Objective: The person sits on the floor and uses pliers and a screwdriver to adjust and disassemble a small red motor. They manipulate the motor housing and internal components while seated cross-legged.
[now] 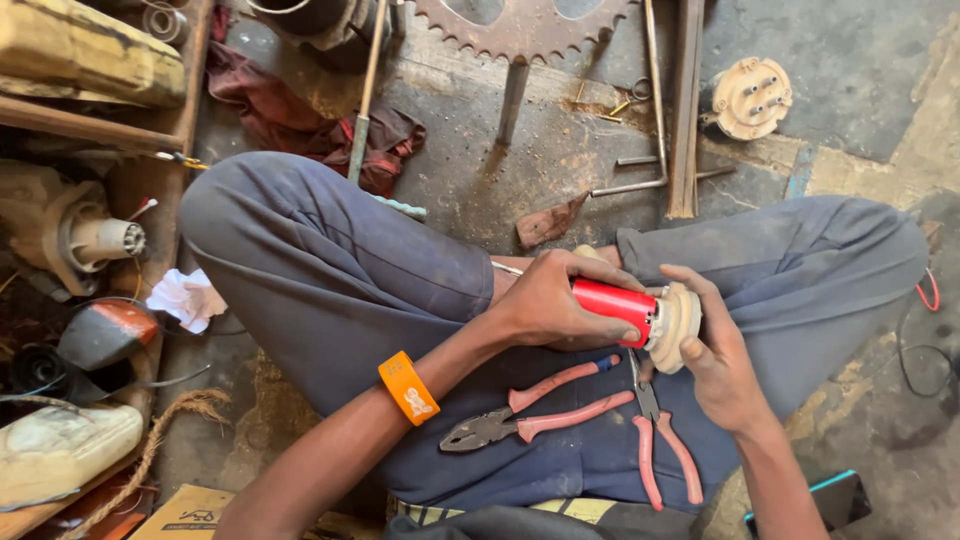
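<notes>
My left hand (550,300) grips a red cylindrical part (612,300) above my crossed legs. My right hand (712,350) holds the cream round cap (680,320) on that part's right end, fingers wrapped around its rim. An orange wristband (407,387) sits on my left forearm. On my lap lie combination pliers with pink handles (520,420) and a second, thinner pair of pink-handled pliers (655,435), just below the hands.
A large rusty sprocket (525,25) lies on the concrete floor ahead, beside metal rods (655,100) and a cream round housing (750,97). A dark red rag (290,110) lies at the left. Machine parts, rope (170,420) and a white crumpled paper (185,297) crowd the left side.
</notes>
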